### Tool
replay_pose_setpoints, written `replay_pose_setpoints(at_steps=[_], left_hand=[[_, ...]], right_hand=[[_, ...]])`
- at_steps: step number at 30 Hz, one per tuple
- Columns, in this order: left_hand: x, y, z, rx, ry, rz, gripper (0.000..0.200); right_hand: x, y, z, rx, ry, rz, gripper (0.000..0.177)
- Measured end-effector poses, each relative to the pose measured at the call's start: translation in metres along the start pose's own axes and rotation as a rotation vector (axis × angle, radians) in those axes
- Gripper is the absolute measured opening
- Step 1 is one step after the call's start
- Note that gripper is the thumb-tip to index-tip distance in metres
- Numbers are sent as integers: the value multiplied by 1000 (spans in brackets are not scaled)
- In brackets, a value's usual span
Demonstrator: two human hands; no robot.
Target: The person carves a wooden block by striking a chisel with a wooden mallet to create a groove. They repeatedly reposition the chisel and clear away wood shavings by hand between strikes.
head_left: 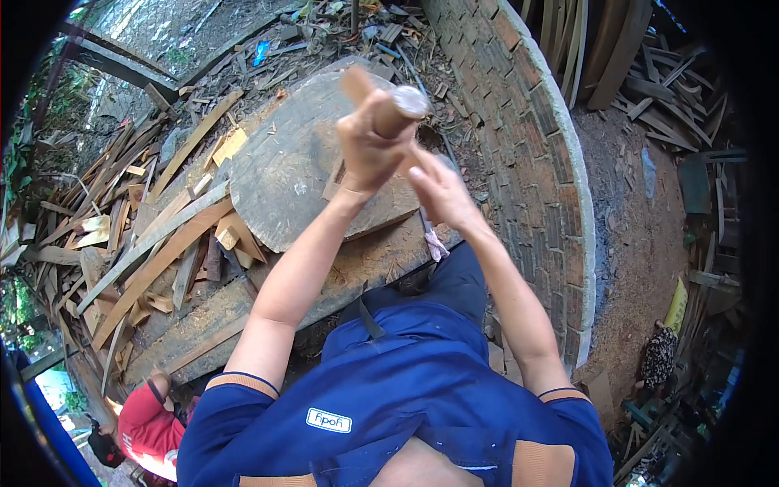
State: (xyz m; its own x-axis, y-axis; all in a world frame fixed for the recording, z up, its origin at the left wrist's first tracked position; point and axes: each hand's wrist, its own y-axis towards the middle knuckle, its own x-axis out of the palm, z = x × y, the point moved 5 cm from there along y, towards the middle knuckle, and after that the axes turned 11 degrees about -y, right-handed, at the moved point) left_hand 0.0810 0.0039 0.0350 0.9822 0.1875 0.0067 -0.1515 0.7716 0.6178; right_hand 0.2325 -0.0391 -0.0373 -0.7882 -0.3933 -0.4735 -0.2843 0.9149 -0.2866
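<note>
My left hand (369, 150) is closed round a brown cylindrical wooden piece (393, 122) with a pale round end, raised over a large round chopping block (284, 174). Another bit of wood sticks out beyond my left fingers; whether it is the same piece I cannot tell. Just right of it, my right hand (442, 193) has its thumb apart and fingers stretched towards my left hand, the fingertips partly hidden. A small wooden block (333, 190) shows on the chopping block below my left wrist. Pink cloth (436, 245) is wrapped on a thin tool near my knee.
Scrap wood strips (154, 260) are piled at the left. A curved brick wall (540, 170) rises at the right. A person in red (150, 426) is at the lower left. More planks (673, 97) lie beyond the wall, and a blue piece of litter (261, 53) lies at the top.
</note>
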Motion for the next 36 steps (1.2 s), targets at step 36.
replay_pose_setpoints(at_steps=[36], left_hand=[[-56,-8,-5,-136,-148,259,10]], right_hand=[[17,24,-27,-3,-719,-28,61]])
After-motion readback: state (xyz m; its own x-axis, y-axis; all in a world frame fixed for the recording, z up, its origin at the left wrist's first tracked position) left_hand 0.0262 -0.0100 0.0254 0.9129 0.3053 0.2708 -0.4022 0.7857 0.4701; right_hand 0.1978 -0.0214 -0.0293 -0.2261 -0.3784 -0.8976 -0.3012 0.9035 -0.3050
